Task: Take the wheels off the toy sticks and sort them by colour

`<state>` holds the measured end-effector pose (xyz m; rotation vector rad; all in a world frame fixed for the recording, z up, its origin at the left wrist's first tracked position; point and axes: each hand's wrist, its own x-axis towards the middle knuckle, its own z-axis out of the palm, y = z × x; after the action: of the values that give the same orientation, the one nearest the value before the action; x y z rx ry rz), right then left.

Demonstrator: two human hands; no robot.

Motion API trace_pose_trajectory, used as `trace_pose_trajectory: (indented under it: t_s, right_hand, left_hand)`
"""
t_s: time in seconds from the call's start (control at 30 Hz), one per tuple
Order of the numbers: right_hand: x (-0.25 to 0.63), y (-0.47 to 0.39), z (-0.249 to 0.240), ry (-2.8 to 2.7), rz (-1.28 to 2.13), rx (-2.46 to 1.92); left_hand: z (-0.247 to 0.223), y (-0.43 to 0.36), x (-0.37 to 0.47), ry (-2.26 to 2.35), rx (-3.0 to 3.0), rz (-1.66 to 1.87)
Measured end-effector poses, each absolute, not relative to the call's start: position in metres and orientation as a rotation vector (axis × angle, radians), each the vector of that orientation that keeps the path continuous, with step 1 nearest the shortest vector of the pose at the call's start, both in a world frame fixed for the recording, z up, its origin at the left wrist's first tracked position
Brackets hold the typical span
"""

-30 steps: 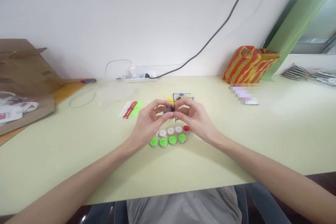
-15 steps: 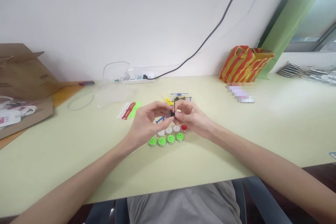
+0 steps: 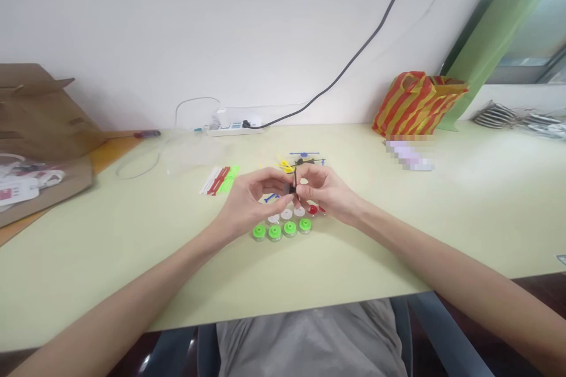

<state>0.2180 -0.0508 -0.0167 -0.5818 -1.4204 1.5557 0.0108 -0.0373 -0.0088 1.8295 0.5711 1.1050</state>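
Observation:
Between my two hands is a small black plastic part point(image 3: 292, 188) with a thin upright piece. My left hand point(image 3: 254, 197) pinches it from the left, and my right hand point(image 3: 327, 194) grips it with thumb and fingers from the right. Just below my hands stand several green-topped round pieces point(image 3: 275, 231) in a row. Behind them sit white-topped round pieces point(image 3: 286, 213) and red ones point(image 3: 312, 210), partly covered by my right hand. A blue plastic piece point(image 3: 271, 197) shows under my left hand. Yellow pieces point(image 3: 286, 165) and a blue rod piece point(image 3: 303, 154) lie beyond my fingers.
White, red and green strips point(image 3: 220, 181) lie left of my hands. A power strip point(image 3: 236, 129) with a black cable point(image 3: 336, 82) lies by the wall. At the right back stand a striped bag point(image 3: 418, 105) and a blurred-out flat object point(image 3: 409, 155); a cardboard box point(image 3: 44, 112) is at the left.
My hands keep their hold on the black part, with only a slight shift of the fingers. The whole view has moved a little.

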Motion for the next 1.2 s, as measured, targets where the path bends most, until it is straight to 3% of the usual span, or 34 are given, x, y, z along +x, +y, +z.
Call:
trace_pose_trajectory:
  t_s: [0.17, 0.53, 0.83, 1.2]
  right_hand:
    - [0.214, -0.053, -0.015, -1.428, 1.432, -0.696]
    - [0.225, -0.056, -0.005, -1.495, 1.598, -0.646]
    - [0.231, -0.035, 0.014, -1.544, 1.164, -0.867]
    - [0.111, 0.061, 0.026, -2.149, 0.927, -1.218]
  left_hand:
    - [-0.012, -0.032, 0.011, 0.674, 1.9, 1.024]
    - [-0.005, -0.027, 0.003, 0.688, 1.857, 1.026]
    - [-0.005, 0.029, -0.042, 1.04, 1.736, 1.74]
    - [-0.013, 0.066, -0.088, 1.148, 1.703, 1.95]
